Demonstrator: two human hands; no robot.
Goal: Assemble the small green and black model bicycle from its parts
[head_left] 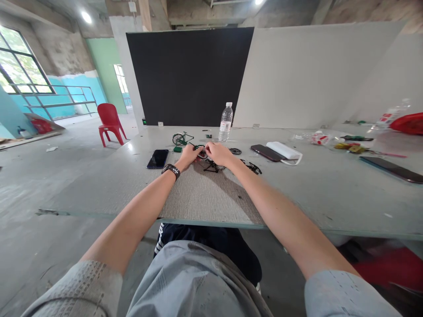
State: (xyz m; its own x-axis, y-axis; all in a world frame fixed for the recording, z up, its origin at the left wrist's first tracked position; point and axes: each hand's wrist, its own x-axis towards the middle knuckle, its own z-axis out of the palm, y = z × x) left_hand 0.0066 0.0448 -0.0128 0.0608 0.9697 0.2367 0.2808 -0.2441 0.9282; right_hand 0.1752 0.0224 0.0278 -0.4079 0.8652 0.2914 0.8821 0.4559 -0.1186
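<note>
Above the middle of the table, my left hand (189, 156) and my right hand (218, 152) come close together over a small model bicycle part with a spoked wheel (202, 154) and some green. The left fingers are closed on this part. Curled fingertips of my right hand pinch at its other side; what exactly lies between them is too small to make out. Just below my hands lie black model bicycle pieces (212, 166), with more black pieces (254, 167) right of my right wrist. Behind my left hand stands a green model bicycle frame (181, 139) with a wheel.
A dark phone (157, 159) lies at left, near a small green block (177, 149). Behind the hands stands a water bottle (226, 123). Rightward are a loose wheel (235, 151), another phone (267, 152), a white power bank (283, 150) with its cable, and plastic packaging (320, 138).
</note>
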